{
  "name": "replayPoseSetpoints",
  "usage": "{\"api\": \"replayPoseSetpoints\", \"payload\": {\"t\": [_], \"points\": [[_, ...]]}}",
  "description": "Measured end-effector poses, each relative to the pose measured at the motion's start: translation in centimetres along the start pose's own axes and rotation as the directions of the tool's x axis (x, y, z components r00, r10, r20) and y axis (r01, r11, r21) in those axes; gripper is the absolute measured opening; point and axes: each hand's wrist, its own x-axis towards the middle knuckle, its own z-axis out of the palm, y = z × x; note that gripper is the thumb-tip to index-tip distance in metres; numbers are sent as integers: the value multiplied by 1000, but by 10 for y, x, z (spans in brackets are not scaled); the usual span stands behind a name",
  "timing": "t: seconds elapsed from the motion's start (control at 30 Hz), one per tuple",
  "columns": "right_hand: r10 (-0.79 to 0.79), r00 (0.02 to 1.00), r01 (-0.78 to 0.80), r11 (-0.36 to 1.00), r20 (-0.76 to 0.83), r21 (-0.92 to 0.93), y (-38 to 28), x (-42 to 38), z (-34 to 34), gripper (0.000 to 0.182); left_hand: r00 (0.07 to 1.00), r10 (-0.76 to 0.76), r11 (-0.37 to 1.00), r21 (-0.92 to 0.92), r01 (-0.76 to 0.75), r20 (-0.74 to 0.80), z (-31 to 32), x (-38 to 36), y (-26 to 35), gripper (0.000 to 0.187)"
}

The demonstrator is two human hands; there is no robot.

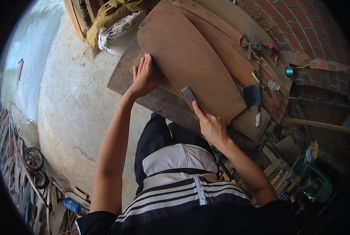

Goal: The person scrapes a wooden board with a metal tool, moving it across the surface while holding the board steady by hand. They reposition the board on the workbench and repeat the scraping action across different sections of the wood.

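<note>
A large curved wooden board (pixel 190 55) lies on a dark work surface in front of me. My left hand (pixel 143 76) rests at the board's near left edge, its fingers stretched out and close together. In my right hand (pixel 213 127) is a tool with a flat metal blade (pixel 188 95); its handle is hidden in the grip. My index finger lies along the blade, which touches or sits just over the board's near edge.
More curved wooden pieces (pixel 212 19) lie behind the board. To the right are a dark curved blade (pixel 251 96), a metal clamp-like part (pixel 254 46) and a teal spool (pixel 289 72). Sacks (pixel 116 27) stand at the back left. Scrap wood and wheels (pixel 33 158) lie on the left floor.
</note>
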Motion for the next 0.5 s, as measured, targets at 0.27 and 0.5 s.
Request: {"api": "replayPoseSetpoints", "payload": {"t": [0.27, 0.5], "points": [[-57, 990, 59, 998, -131, 16, -25, 110, 14, 64, 977, 1, 1000, 8, 1, -213, 16, -9, 14, 95], [-25, 1000, 25, 998, 8, -59, 5, -7, -9, 69, 937, -64, 948, 272, 165, -343, 44, -24, 57, 66]]}}
